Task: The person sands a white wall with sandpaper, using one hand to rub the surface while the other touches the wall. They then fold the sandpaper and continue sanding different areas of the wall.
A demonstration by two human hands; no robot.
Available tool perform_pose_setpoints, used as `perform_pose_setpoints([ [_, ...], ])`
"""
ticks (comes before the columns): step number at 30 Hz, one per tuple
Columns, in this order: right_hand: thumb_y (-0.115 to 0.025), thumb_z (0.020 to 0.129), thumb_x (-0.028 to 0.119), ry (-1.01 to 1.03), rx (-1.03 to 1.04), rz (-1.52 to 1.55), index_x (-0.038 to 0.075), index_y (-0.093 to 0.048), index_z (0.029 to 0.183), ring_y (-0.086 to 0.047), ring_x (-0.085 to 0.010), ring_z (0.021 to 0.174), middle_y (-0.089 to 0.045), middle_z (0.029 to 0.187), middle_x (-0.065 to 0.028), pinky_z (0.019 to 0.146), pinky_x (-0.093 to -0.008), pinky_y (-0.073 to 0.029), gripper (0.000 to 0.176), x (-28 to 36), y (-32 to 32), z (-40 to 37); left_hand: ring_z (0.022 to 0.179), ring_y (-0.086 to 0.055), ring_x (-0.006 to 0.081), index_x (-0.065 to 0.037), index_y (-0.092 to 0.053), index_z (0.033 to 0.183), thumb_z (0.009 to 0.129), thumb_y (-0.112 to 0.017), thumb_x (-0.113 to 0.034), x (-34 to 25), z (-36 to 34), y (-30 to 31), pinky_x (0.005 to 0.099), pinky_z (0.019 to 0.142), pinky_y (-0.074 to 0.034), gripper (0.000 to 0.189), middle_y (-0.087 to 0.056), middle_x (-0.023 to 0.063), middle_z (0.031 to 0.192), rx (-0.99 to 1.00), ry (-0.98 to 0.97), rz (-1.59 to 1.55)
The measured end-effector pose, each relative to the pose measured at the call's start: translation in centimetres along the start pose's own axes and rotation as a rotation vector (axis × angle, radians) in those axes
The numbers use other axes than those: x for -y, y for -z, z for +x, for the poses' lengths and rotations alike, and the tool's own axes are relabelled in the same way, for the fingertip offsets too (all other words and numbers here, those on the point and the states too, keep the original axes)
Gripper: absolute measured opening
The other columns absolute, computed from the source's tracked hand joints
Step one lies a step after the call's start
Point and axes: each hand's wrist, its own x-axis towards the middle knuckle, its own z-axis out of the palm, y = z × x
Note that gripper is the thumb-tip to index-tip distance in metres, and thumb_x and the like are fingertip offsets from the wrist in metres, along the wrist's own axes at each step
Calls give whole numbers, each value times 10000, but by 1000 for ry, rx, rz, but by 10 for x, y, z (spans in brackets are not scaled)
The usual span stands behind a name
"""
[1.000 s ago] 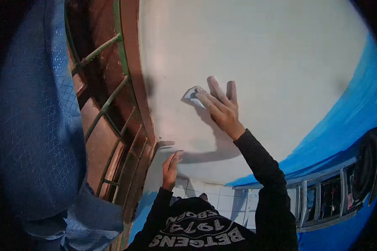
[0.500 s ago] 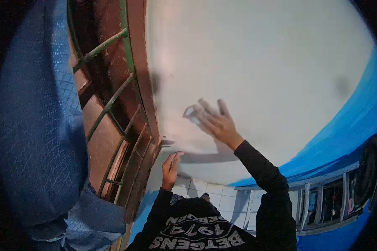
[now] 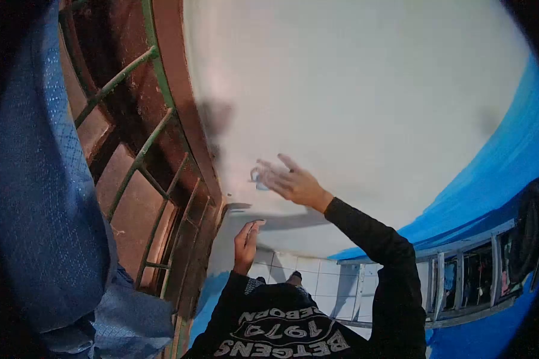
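In front of the white wall (image 3: 365,107), my right hand (image 3: 296,184) has its fingers stretched toward the left, smeared by motion. Under its fingertips is a small folded sheet (image 3: 260,182), pale blue-white with a darker edge, partly covered by the fingers. My left hand (image 3: 244,246) is raised lower down, near the corner between wall and window frame. Its fingers are pressed together and point up, with a small pale bit at the tips; what they hold, I cannot tell.
To the left are a brown window frame (image 3: 188,90) with green bars (image 3: 156,140) and a blue patterned curtain (image 3: 48,209). A wooden ladder (image 3: 438,284) lies at lower right beside the blue-painted wall part (image 3: 485,161). White floor tiles (image 3: 326,287) show below.
My right hand has moved down and left across the wall with the folded sheet. My left hand stays nearly in place. The view has shifted slightly, with window and curtain further left.
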Motion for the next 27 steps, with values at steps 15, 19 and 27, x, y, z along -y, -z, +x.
perform_pose_setpoints([
  [15,-561,955,231,67,147,-104,127,-603,1359,-355,-226,1492,-497,1537,-41,1252,-522,-256,420,-5,13,3,1064,-629,164,17,-675,1192,1062,-492,-152,27,-5,10,298,956,-463,280,-709,99,1164,-24,129,-39],
  [19,-578,951,233,97,109,-23,124,-646,1308,-361,-220,1487,-532,1505,-39,1239,-523,-285,379,-15,22,8,1054,-628,158,13,-678,1186,1061,-495,-155,19,-4,8,293,941,-464,278,-709,90,1161,-19,117,15],
  [27,-573,944,183,-80,-29,-63,99,-549,1396,-395,-230,1470,-507,1525,-31,1203,-564,-321,460,-25,62,33,939,-601,135,-10,-686,1191,1059,-504,-169,7,-3,5,282,875,-478,276,-705,58,1126,-32,108,49],
])
